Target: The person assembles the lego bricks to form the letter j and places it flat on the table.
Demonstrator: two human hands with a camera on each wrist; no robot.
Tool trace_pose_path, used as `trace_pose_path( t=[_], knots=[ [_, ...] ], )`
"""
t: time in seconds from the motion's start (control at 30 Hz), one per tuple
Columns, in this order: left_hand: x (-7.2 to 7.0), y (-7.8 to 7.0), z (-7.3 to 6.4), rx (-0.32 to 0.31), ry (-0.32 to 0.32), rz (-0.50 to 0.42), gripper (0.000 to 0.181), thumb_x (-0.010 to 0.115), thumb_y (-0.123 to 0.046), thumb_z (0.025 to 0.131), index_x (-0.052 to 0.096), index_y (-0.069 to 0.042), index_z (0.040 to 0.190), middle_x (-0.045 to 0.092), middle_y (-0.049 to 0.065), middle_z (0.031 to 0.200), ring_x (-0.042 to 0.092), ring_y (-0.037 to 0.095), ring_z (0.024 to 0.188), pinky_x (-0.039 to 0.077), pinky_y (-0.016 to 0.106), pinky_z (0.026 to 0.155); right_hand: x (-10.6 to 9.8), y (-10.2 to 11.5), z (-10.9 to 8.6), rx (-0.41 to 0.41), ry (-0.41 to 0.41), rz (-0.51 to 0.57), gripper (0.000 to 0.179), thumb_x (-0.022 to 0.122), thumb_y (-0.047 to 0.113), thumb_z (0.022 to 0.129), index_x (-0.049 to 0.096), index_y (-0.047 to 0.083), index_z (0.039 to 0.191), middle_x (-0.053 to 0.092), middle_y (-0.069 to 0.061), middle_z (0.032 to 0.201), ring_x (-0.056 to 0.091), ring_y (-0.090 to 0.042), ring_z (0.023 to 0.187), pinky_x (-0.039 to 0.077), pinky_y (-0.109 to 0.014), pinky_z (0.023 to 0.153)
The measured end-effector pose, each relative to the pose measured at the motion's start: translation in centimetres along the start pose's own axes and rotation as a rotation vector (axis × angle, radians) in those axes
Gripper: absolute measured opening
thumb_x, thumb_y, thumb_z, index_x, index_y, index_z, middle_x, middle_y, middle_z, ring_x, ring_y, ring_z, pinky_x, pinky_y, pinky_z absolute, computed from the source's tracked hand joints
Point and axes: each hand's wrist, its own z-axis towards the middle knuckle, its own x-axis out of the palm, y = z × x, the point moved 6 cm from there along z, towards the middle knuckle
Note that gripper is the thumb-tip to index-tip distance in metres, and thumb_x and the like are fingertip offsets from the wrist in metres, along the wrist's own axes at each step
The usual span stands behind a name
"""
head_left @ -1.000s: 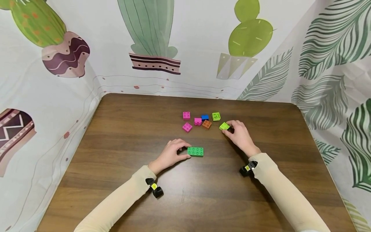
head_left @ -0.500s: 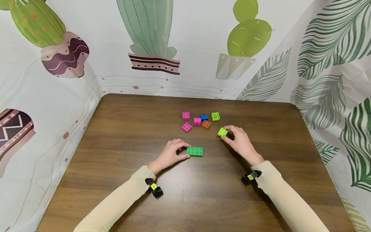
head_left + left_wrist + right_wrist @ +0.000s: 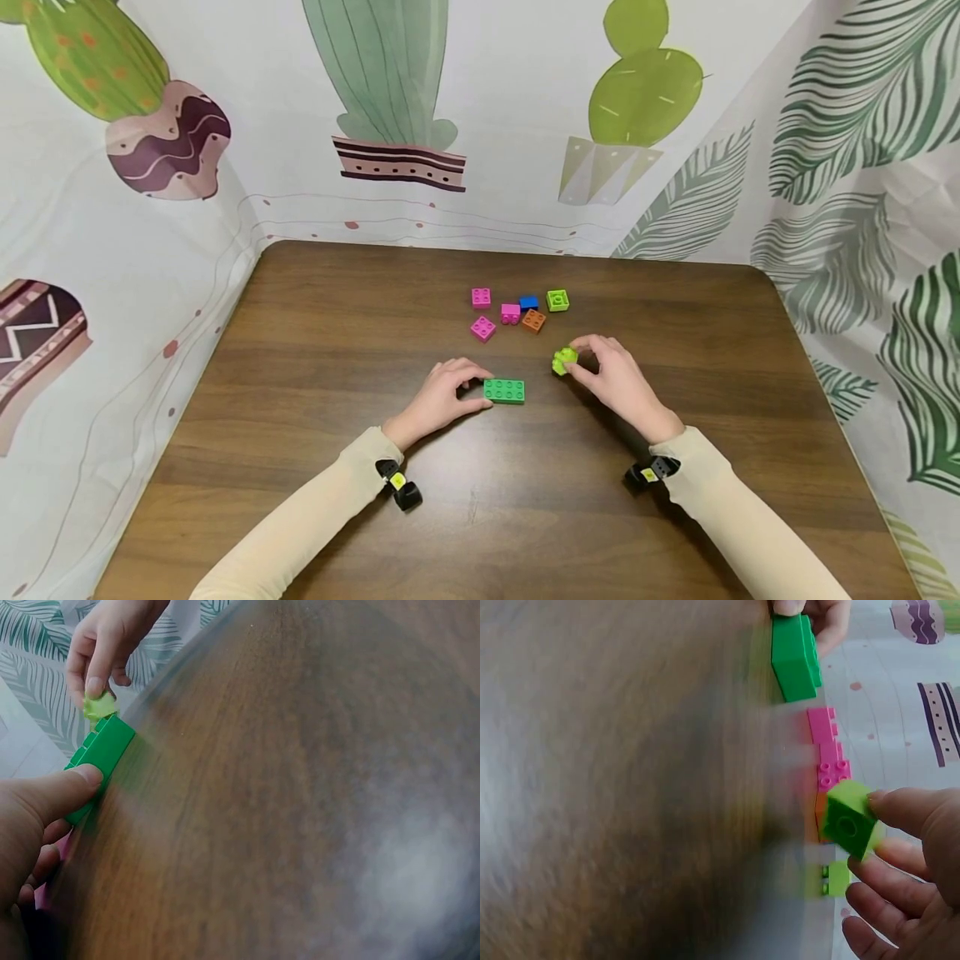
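Observation:
My left hand (image 3: 442, 396) pinches the left end of a long green building block (image 3: 504, 392), which lies studs up on the table. The thumb is at its near side in the left wrist view, where the block's long green side (image 3: 112, 746) shows. To the right, my right hand (image 3: 618, 379) pinches a small lime building block (image 3: 565, 361) between thumb and fingers. That block is tilted, and its hollow underside (image 3: 847, 825) faces the right wrist camera. A short gap separates the two held blocks in the head view.
Behind the hands lie three pink blocks (image 3: 483, 328), a blue block (image 3: 528, 303), an orange-brown block (image 3: 533, 321) and a second lime block (image 3: 557, 301), which is upside down. The wooden table (image 3: 337, 317) meets a printed cloth (image 3: 510, 167) at its back edge.
My right hand has brought the lime block nearer to me and leftward, towards the green block, and has tilted it. The left hand and green block stay in place.

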Motion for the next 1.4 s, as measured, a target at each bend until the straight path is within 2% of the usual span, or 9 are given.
trace_pose_path(
  t=[0.1, 0.3, 0.4, 0.57, 0.77, 0.9, 1.1, 1.27, 1.4],
  knots=[
    [0.0, 0.0, 0.1, -0.005, 0.003, 0.001, 0.038, 0.086, -0.028, 0.087, 0.075, -0.016, 0.121, 0.071, -0.001, 0.111, 0.059, 0.014, 0.095, 0.040, 0.038, 0.086, 0.1, 0.2, -0.1, -0.011, -0.010, -0.011, 0.027, 0.080, 0.015, 0.093, 0.071, 0.002, 0.115, 0.073, -0.014, 0.109, 0.063, -0.032, 0.101, 0.052, -0.051, 0.088],
    [0.0, 0.2, 0.1, -0.020, 0.017, 0.008, 0.037, 0.086, -0.029, 0.088, 0.075, -0.017, 0.122, 0.071, -0.002, 0.112, 0.059, 0.013, 0.095, 0.040, 0.037, 0.086, 0.4, 0.0, -0.4, -0.020, -0.031, 0.039, 0.044, 0.079, 0.012, 0.093, 0.065, -0.002, 0.132, 0.070, -0.015, 0.105, 0.067, -0.024, 0.087, 0.057, -0.043, 0.078],
    [0.1, 0.1, 0.1, -0.021, 0.017, 0.008, 0.038, 0.086, -0.029, 0.087, 0.075, -0.017, 0.121, 0.071, -0.002, 0.112, 0.058, 0.012, 0.095, 0.039, 0.036, 0.086, 0.5, -0.1, -0.6, -0.045, -0.036, 0.080, 0.044, 0.078, 0.009, 0.094, 0.065, -0.004, 0.134, 0.068, -0.016, 0.106, 0.069, -0.023, 0.086, 0.059, -0.042, 0.076],
    [-0.1, 0.1, 0.1, -0.016, 0.008, 0.003, 0.037, 0.086, -0.028, 0.087, 0.076, -0.016, 0.121, 0.071, -0.002, 0.112, 0.059, 0.012, 0.094, 0.039, 0.037, 0.086, 0.6, -0.1, -0.8, -0.061, -0.037, 0.116, 0.039, 0.076, 0.008, 0.095, 0.069, -0.002, 0.132, 0.067, -0.016, 0.108, 0.070, -0.022, 0.088, 0.060, -0.041, 0.077],
    [0.0, 0.1, 0.0, -0.011, 0.008, 0.008, 0.037, 0.086, -0.028, 0.087, 0.076, -0.016, 0.121, 0.071, -0.002, 0.112, 0.059, 0.012, 0.094, 0.040, 0.037, 0.086, 1.0, -0.2, -0.7, -0.020, -0.006, 0.160, 0.029, 0.076, 0.010, 0.095, 0.074, -0.001, 0.121, 0.066, -0.014, 0.109, 0.069, -0.022, 0.091, 0.060, -0.039, 0.079],
    [0.0, 0.1, 0.0, -0.014, 0.012, 0.005, 0.037, 0.086, -0.028, 0.088, 0.075, -0.016, 0.121, 0.071, -0.002, 0.112, 0.059, 0.012, 0.095, 0.040, 0.037, 0.086, 1.1, -0.1, -0.8, -0.008, -0.018, 0.199, 0.027, 0.078, 0.009, 0.093, 0.072, 0.000, 0.118, 0.064, -0.013, 0.108, 0.069, -0.021, 0.090, 0.060, -0.033, 0.078],
    [0.0, 0.2, 0.0, -0.014, 0.014, 0.002, 0.037, 0.086, -0.028, 0.088, 0.075, -0.016, 0.121, 0.071, -0.002, 0.112, 0.059, 0.012, 0.095, 0.040, 0.037, 0.087, 1.6, 0.0, -0.7, 0.013, -0.021, 0.326, 0.030, 0.078, 0.003, 0.092, 0.065, -0.002, 0.118, 0.068, -0.015, 0.107, 0.071, -0.023, 0.090, 0.058, -0.022, 0.078],
    [0.0, 0.1, 0.0, -0.021, 0.021, 0.000, 0.037, 0.086, -0.028, 0.088, 0.076, -0.017, 0.121, 0.071, -0.003, 0.112, 0.059, 0.012, 0.094, 0.040, 0.036, 0.087, 2.0, 0.3, -0.6, 0.023, 0.018, 0.383, 0.033, 0.077, 0.003, 0.093, 0.063, -0.003, 0.121, 0.073, -0.018, 0.108, 0.073, -0.028, 0.095, 0.059, -0.028, 0.082],
    [0.0, 0.1, 0.1, -0.027, 0.026, -0.003, 0.037, 0.085, -0.029, 0.088, 0.075, -0.017, 0.122, 0.071, -0.002, 0.113, 0.059, 0.012, 0.095, 0.040, 0.036, 0.088, 2.2, 1.0, -0.6, -0.029, 0.037, 0.369, 0.038, 0.077, 0.003, 0.093, 0.065, -0.004, 0.128, 0.071, -0.016, 0.113, 0.073, -0.028, 0.098, 0.059, -0.031, 0.085]
  ],
)
